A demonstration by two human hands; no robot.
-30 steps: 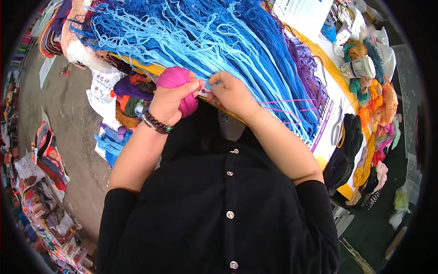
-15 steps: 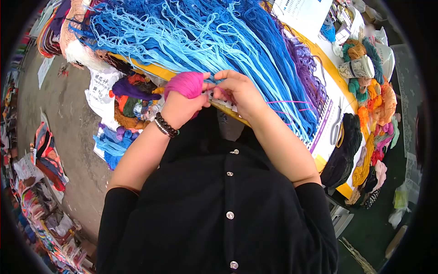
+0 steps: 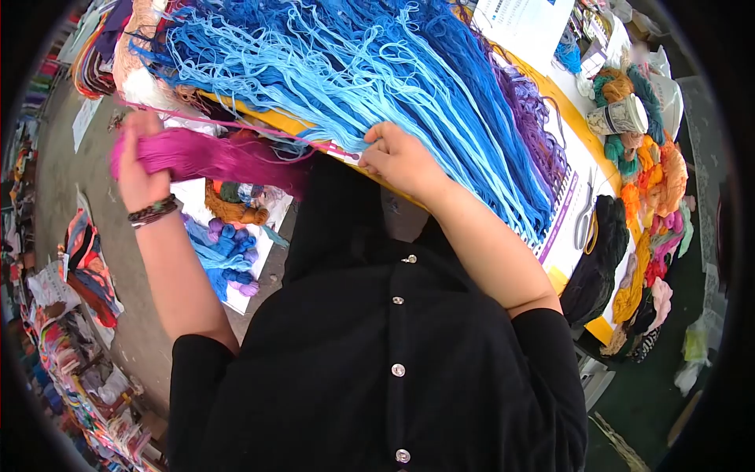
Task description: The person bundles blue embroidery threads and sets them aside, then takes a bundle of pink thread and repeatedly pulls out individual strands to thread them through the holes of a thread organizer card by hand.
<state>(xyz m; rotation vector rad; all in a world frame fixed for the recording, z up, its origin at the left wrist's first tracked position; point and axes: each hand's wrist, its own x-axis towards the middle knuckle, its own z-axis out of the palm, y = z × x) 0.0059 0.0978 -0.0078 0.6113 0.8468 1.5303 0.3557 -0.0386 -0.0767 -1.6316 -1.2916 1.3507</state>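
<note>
Over at the left, my left hand (image 3: pixel 145 165) is closed around a magenta thread skein (image 3: pixel 216 159), whose long tail hangs rightward toward my black trousers. A few pink strands (image 3: pixel 259 128) stretch from beside that hand across to my right hand (image 3: pixel 403 164). My right hand pinches their far end at the table's near edge, beside a white strip (image 3: pixel 340 153); the exact fingertip contact is partly hidden. Just beyond it, light blue threads (image 3: pixel 330 90) lie in long loose lengths over the table, with darker blue and purple threads (image 3: pixel 543 118) to the right.
Scissors (image 3: pixel 583 224) lie on white paper at the right, near a black skein (image 3: pixel 602 256). A patterned cup (image 3: pixel 619 116) stands among orange and green skeins. Below left of the table, blue skeins (image 3: pixel 224 248) and brown ones rest on paper. Thread bundles line the far-left floor.
My left hand has swung far left with the magenta skein, which has opened from a rounded bundle into a long tail. Pink strands now stretch between both hands. My right hand has barely moved.
</note>
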